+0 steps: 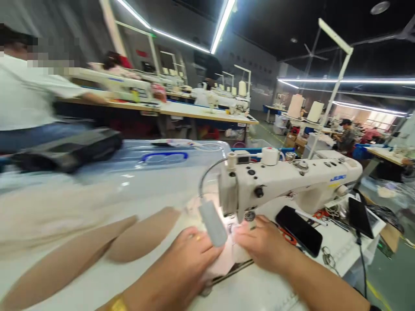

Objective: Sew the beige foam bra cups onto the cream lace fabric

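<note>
A white sewing machine (279, 179) stands in front of me, its needle area lit by a small grey lamp (213, 223) on a bendy neck. Pale pink fabric (223, 261) lies under the machine head. My left hand (191, 255) is left of the needle, fingers closed on this fabric, its fingertips partly hidden behind the lamp. On the other side, my right hand (264, 242) pinches the fabric's edge close to the presser foot. The needle itself is too blurred to make out.
Beige curved fabric pieces (142, 235) lie at the left. Right of the machine are a black phone (300, 231), orange-handled scissors (287, 236) and a second dark device (359, 216). A clear plastic sheet (168, 168) lies behind. A person in white (26, 90) sits at far left.
</note>
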A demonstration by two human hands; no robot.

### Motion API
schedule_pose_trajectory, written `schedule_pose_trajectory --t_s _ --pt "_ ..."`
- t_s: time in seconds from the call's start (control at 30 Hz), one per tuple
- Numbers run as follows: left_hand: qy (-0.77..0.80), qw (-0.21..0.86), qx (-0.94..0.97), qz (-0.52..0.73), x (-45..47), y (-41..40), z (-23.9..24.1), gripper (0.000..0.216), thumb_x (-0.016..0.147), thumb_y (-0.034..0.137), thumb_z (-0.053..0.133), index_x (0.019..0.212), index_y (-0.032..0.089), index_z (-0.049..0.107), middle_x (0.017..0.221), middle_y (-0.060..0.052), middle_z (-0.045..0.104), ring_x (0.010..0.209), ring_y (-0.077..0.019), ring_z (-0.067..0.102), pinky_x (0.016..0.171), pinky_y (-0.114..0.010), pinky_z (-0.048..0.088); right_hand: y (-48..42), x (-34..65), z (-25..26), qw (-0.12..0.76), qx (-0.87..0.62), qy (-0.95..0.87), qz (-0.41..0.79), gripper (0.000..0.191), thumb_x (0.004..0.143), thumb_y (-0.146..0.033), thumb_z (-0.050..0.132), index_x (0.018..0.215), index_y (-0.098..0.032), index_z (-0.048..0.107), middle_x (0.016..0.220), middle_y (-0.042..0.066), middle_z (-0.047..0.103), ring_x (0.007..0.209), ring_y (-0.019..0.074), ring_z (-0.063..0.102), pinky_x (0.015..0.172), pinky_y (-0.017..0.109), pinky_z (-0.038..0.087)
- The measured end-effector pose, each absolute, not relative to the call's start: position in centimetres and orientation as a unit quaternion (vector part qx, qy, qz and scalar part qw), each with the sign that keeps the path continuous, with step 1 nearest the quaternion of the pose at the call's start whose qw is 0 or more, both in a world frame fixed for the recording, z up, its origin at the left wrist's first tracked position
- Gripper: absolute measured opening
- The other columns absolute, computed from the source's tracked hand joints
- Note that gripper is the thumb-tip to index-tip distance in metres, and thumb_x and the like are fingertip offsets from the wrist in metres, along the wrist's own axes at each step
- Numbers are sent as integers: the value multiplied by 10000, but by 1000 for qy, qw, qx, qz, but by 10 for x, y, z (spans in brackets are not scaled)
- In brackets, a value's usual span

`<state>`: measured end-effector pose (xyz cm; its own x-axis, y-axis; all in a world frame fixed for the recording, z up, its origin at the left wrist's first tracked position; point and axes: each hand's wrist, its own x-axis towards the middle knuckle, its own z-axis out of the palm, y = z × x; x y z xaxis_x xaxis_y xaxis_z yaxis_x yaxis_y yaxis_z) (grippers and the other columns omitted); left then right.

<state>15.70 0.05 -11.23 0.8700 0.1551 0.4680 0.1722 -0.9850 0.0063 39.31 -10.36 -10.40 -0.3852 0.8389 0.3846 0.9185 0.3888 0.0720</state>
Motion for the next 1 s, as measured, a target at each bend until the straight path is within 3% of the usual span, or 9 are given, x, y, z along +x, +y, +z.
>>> schedule_pose_trajectory --t_s 0.13,0.23,0.33,0.47,0.73,0.87,1.0 --pt "-98 25 -962 -253 156 -6 -104 351 687 52 634 989 231 654 908 -22 717 804 -254 643 888 -440 376 -107 393 -111 178 -520 -829 -104 251 875 17 576 877 -232 609 943 -7 756 821 198 579 804 338 391" --pt "-78 14 -961 -265 166 -9 -102 326 779 -38 528 960 221 610 944 -11 719 816 -221 644 929 -440 353 -108 393 -115 180 -529 -825 -91 285 837 37 567 896 -233 638 920 3 751 861 213 587 804 339 388" --pt "-41 8 -957 -288 169 -10 -99 330 809 -85 451 890 211 571 910 11 728 782 -202 652 933 -446 337 -106 395 -117 188 -543 -814 -85 341 831 31 573 1006 -238 687 978 19 772 874 228 594 836 354 407" --pt "-29 9 -952 -303 168 -4 -94 428 713 -104 476 955 224 606 964 9 780 833 -225 693 940 -461 323 -106 394 -116 200 -557 -803 -69 479 804 40 562 1154 -255 701 1144 16 788 877 228 611 878 373 432" --pt "-59 -41 -960 -270 169 -3 -86 430 672 -109 549 914 239 621 962 69 780 874 -224 727 952 -435 327 -106 392 -117 199 -569 -797 -37 494 780 28 551 1161 -250 697 1294 31 759 1043 251 661 924 388 464" --pt "-73 -33 -963 -258 169 -2 -88 409 680 -100 570 902 237 638 948 54 781 851 -219 723 955 -424 344 -107 394 -117 212 -558 -801 -42 517 766 40 533 1165 -250 691 1256 38 758 1036 253 650 903 383 482" --pt "-71 -34 -963 -257 170 4 -102 366 691 -53 617 901 246 649 904 50 779 854 -228 729 985 -429 346 -109 397 -113 272 -543 -790 -83 389 838 5 497 1117 -202 672 1014 83 745 893 267 610 784 381 514"
